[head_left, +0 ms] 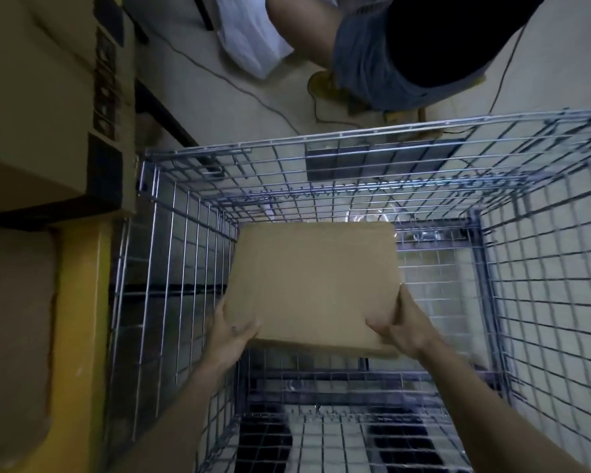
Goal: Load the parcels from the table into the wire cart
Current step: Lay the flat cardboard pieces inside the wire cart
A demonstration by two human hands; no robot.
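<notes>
A plain brown cardboard parcel [313,285] is down inside the wire cart [355,138], toward its left rear corner. My left hand [232,332] grips the parcel's near left corner, thumb on top. At the near right corner, my right hand [398,327] holds it the same way. Both forearms reach down into the cart from the bottom of the view. The cart's mesh floor shows around the parcel, with nothing else on it.
More cardboard boxes [38,97] sit on the yellow-edged table [82,302] at the left, close against the cart's left wall. Beyond the cart a person [406,52] crouches on the floor beside a white bag [249,39], with cables running across the tiles.
</notes>
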